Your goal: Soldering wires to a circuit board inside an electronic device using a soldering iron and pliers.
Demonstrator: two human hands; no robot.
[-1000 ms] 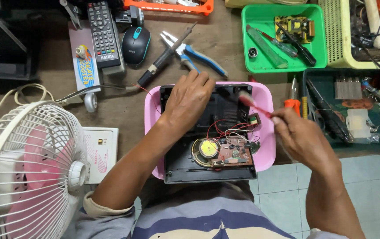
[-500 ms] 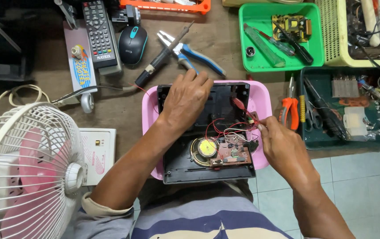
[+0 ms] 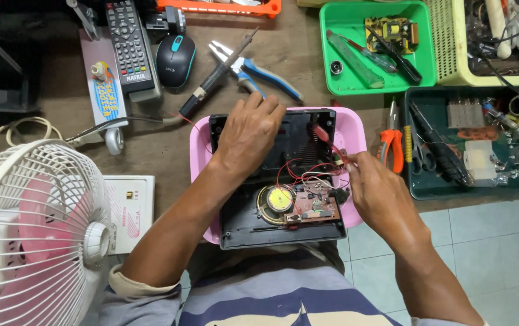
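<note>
- Nearest the body: open black device casing (image 3: 271,226), lying flat in a pink tray (image 3: 356,130) at the counter edge, partly overhanging the lap. Back cover off; interior exposed.
- Inside, lower half: round speaker (image 3: 276,199) with yellow centre, touching a small brown circuit board (image 3: 317,205). Thin red wires (image 3: 299,172) loop from the board upward.
- Right hand (image 3: 380,193): grip closed in a pinch on a thin red probe-like tool (image 3: 326,139), tip end just above the board. Exact contact point hidden by the fingers.
- Left hand (image 3: 250,136): palm down, flat on the upper half of the casing, pressing it steady; grip spread, clasping nothing that I can see.
- Risk 1 (judgement): the red wires are slack and close to the right hand; a snag while shifting the tool could tear a solder joint.
- Risk 2: the board looks loose in the casing; a tug could lift it with the speaker.
- Risk 3: the tray overhangs the counter edge; easing off the left hand could let it tip toward the lap.
- Further out: orange-handled pliers (image 3: 390,148) just right of the tray; soldering iron (image 3: 217,75) and blue-handled pliers (image 3: 259,75) beyond the casing.
- Risk 4: the iron's lead runs near the tray; a drag could pull it in.
- Near left: white fan (image 3: 30,235), well apart.
</note>
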